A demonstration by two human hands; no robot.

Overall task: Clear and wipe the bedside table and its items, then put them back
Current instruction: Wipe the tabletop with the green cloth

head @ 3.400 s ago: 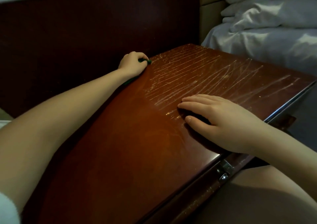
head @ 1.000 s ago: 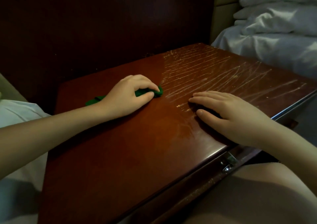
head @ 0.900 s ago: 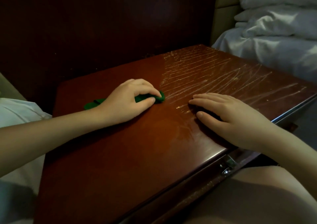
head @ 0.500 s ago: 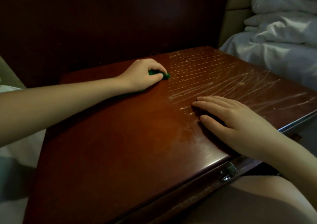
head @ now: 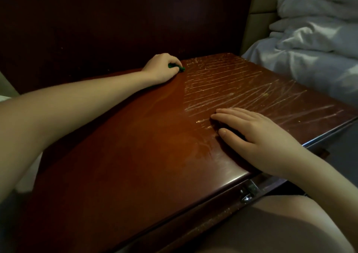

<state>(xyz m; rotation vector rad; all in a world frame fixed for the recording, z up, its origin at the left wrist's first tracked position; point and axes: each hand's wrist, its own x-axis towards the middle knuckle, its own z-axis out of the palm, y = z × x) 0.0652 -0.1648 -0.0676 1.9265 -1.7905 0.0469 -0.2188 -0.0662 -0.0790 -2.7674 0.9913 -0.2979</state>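
From my remote seat I see first, at the far left, the left forearm stretched across the bedside table (head: 135, 156) toward its back edge. The left hand (head: 160, 68) lies at that back edge, just beside the dark wall panel (head: 116, 20). Its fingers are curled tightly around a small green cloth (head: 177, 67), so the cloth is clamped in the hand and pressed on the wood. Only a little green tip shows past the fingertips. The table top is reddish brown and shiny on the left half. To the right of the cloth the wood is covered with many pale streaks (head: 242, 86) that run across it up to the right edge. The right hand (head: 257, 136) rests flat on the top near the front edge, with the fingers straight and close together and the thumb apart, holding nothing. Its fingertips touch the beginning of the streaked area. Below this hand, under the front edge, I see a small metal fitting (head: 249, 191). At the far right, beside the table, lies a bed with crumpled white bedding (head: 310, 49).
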